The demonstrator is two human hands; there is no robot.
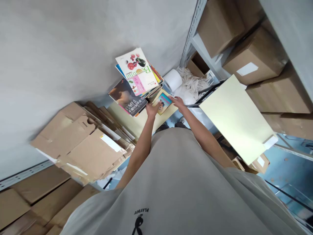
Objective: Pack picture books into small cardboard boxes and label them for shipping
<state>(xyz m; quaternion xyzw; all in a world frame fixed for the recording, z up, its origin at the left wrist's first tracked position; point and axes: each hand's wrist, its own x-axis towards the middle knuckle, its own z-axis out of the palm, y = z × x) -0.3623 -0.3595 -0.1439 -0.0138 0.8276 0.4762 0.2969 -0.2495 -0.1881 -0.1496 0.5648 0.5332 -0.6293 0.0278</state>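
Closest to the camera is the person's grey T-shirt (pixel 176 182), soft cotton with a black print near the hem, and both bare forearms reach away from it. The left hand (pixel 152 110) and the right hand (pixel 178 101) meet on a small book (pixel 163 103), a flat square thing with a yellow border and a blue-and-pink cover. It sits between the two hands: left fingers curl around its near-left edge, right fingers lie spread over its far-right corner. Both hands look closed on it, though they're pretty small in this view, so exactly how the thumbs sit is hard to say.

The book rests on a pale yellow board (pixel 137 122). Just beside it to the left is a messy stack of magazines (pixel 135 81), glossy covers fanned out. Flattened cardboard boxes (pixel 83 143) lean further left. Past the hands there's a white paper roll (pixel 172 79), and brown cartons (pixel 254 55) fill the metal shelves on the right.
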